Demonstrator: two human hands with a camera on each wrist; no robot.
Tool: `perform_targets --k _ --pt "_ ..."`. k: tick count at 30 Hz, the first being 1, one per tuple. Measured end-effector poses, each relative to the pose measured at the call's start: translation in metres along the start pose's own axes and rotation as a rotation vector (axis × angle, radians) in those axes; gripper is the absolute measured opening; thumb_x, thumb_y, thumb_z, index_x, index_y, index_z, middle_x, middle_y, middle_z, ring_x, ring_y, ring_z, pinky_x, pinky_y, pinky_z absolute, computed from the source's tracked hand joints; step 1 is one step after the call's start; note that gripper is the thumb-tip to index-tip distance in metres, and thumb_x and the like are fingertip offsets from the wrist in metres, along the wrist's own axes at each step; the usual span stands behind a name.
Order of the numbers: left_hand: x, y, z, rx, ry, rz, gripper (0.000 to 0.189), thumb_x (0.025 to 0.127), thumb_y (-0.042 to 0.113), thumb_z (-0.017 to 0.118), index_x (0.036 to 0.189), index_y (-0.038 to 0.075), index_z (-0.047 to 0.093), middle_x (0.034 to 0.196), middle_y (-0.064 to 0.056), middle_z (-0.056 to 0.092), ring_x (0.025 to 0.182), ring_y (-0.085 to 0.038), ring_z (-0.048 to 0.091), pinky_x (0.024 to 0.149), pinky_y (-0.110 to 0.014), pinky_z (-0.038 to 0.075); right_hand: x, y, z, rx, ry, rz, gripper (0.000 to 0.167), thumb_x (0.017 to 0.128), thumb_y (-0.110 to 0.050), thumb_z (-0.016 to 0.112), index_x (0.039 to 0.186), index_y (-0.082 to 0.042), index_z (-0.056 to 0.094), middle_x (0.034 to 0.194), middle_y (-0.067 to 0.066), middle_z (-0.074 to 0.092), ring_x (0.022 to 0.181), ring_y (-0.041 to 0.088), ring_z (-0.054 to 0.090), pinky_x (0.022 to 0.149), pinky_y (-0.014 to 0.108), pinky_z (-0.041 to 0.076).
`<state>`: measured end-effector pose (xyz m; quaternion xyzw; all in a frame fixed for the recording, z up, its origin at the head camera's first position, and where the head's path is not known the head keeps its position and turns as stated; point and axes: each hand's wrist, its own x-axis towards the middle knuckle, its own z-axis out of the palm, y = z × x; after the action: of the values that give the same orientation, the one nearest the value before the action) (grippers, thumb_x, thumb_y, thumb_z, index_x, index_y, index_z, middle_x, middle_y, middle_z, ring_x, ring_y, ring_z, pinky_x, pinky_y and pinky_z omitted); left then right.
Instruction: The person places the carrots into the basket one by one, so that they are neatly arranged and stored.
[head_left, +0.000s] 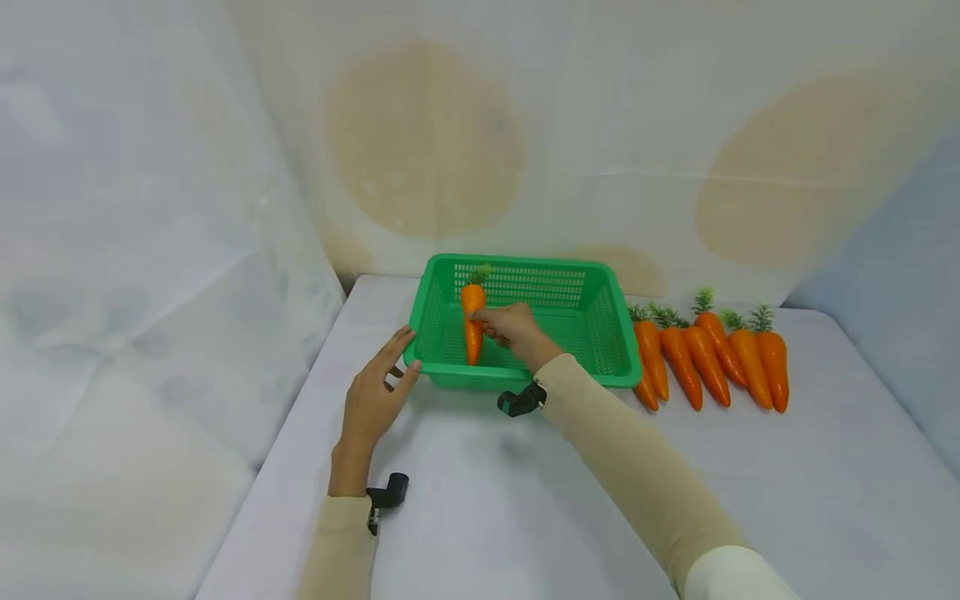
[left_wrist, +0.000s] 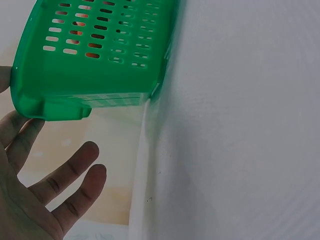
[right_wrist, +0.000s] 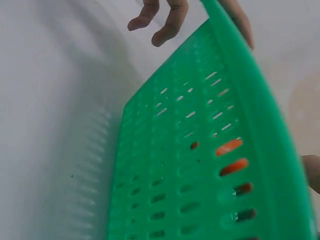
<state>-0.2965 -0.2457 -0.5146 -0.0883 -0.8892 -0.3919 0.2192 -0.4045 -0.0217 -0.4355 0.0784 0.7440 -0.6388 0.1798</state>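
A green slotted plastic basket (head_left: 525, 382) stands on the table, longer side toward me. Inside its left part, one orange carrot (head_left: 473, 333) lies with its leafy green top toward the back wall. My right hand (head_left: 517, 329) reaches over the front rim and pinches this carrot at its middle. At the basket's front left corner, my left hand (head_left: 378, 392) touches the rim with thumb and fingertips, its fingers spread and fairly straight. Orange shows through the wall slots in both wrist views. The basket's wall hides most of the right hand in the right wrist view.
Several more carrots (head_left: 708, 362) lie side by side right of the basket, leafy ends to the back, the nearest partly behind its rim. A pale cloth covers the table (head_left: 465, 500). Cloth walls (head_left: 600, 125) with tan circles rise behind.
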Motion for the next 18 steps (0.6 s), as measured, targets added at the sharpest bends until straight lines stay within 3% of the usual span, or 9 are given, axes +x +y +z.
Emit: perform_targets --k 3,8,12,18 --pt "0.000 0.000 0.000 0.001 0.001 -0.002 0.054 0.101 0.052 0.050 0.151 0.030 0.047 0.154 0.019 0.041 0.089 -0.013 0.062 0.066 -0.034 0.053 0.005 0.004 0.007 -0.039 0.001 0.002 0.021 0.088 -0.020 0.078 0.087 -0.001 0.071 0.068 0.005 0.059 0.053 0.013 0.035 0.060 0.029 0.031" --pt "0.000 0.001 0.001 -0.003 0.001 0.004 0.054 0.101 0.052 0.050 0.151 0.030 0.047 0.154 0.019 0.040 0.088 -0.013 0.062 0.065 -0.033 0.053 0.009 0.007 0.014 -0.099 0.024 0.024 0.021 0.088 -0.021 0.078 0.087 -0.002 0.068 0.066 0.003 0.058 0.056 0.011 0.041 0.060 0.027 0.034" --pt "0.001 0.001 -0.001 -0.001 0.015 0.010 0.054 0.101 0.052 0.051 0.150 0.030 0.048 0.153 0.020 0.041 0.086 -0.012 0.062 0.064 -0.033 0.053 0.012 0.005 0.022 -0.160 0.046 0.038 0.029 0.088 -0.021 0.077 0.099 0.001 0.062 0.075 0.008 0.062 0.060 0.013 0.042 0.065 0.030 0.038" --pt "0.001 0.002 -0.003 -0.003 0.001 0.010 0.054 0.101 0.050 0.051 0.151 0.029 0.047 0.154 0.019 0.040 0.086 -0.012 0.062 0.065 -0.032 0.053 0.018 0.005 0.029 -0.299 0.063 0.076 0.047 0.090 -0.023 0.077 0.120 0.006 0.056 0.102 0.017 0.070 0.075 0.023 0.051 0.075 0.036 0.045"
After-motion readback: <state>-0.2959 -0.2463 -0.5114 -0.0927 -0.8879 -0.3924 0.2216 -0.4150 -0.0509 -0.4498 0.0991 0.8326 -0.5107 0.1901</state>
